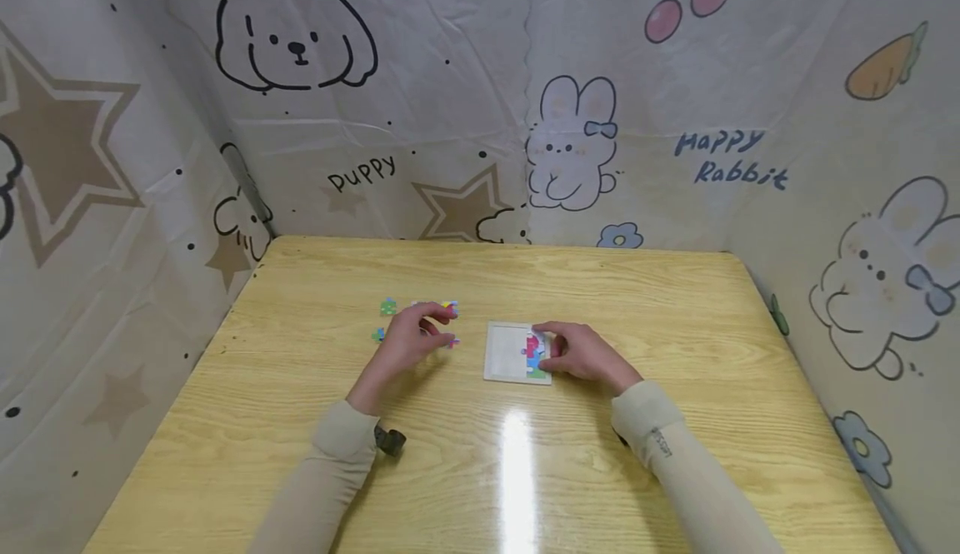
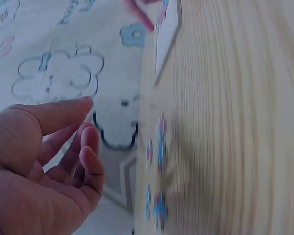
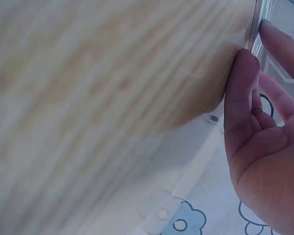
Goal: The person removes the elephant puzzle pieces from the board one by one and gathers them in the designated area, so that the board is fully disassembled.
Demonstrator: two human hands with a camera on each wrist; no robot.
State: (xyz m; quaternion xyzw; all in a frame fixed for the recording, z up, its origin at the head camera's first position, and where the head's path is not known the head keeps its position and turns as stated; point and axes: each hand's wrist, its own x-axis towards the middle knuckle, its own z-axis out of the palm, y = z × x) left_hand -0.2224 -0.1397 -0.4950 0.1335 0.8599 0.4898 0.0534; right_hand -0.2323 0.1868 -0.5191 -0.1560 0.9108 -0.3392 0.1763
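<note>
A square jigsaw puzzle tray (image 1: 505, 354) with a pale frame lies on the table. Joined colourful pieces (image 1: 534, 354) fill its right-hand part, while the left part shows bare board. My right hand (image 1: 581, 352) holds the tray at its right side, index finger near the top corner and thumb lower down. Left of the tray, my left hand (image 1: 412, 337) hovers over loose jigsaw pieces (image 2: 160, 142), its fingers loosely curved. In the left wrist view nothing shows between thumb and fingertips. A green piece (image 1: 387, 306) lies beyond this hand, which partly hides other pieces.
The wood-grain table (image 1: 300, 454) runs back to a printed cloth curtain (image 1: 465, 121), which also hangs along both sides. Around my left wrist is a dark strapped device (image 1: 390, 441). A bright light reflection crosses the tabletop in front of the tray.
</note>
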